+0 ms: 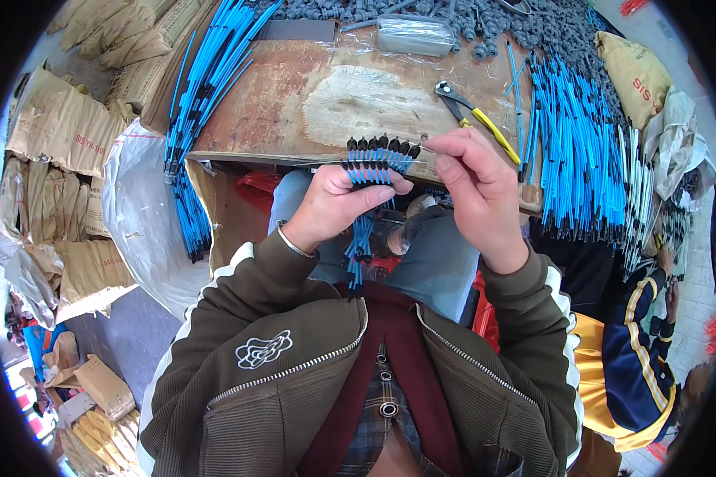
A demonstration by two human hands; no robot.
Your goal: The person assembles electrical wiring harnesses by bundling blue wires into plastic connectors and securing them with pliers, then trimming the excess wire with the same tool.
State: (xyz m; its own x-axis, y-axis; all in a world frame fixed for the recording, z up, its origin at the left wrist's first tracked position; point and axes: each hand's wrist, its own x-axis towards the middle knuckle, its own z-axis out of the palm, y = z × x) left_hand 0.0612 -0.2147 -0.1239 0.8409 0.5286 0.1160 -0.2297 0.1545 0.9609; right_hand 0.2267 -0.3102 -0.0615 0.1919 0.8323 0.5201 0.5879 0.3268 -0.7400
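In my left hand [344, 200] is a bunch of thin blue tubes [367, 174] with black ends, fanned side by side, their lower parts hanging between my knees. A thin wire [326, 163] crosses the row of tubes just below the black tips. My right hand [477, 179] is raised just right of the row, thumb and forefinger pinched near the wire's right end; the exact grip is too fine to see. Both hands are at the front edge of the wooden table [278, 103].
Yellow-handled pliers [485, 127] lie on the table. Blue tubes pile up at the right [573, 151] and the left [215, 79]. Grey fittings [485, 20] and a clear plastic box [415, 36] are at the back. Cartons and sacks [64, 119] stand left; a co-worker's sleeve [640, 358] is at right.
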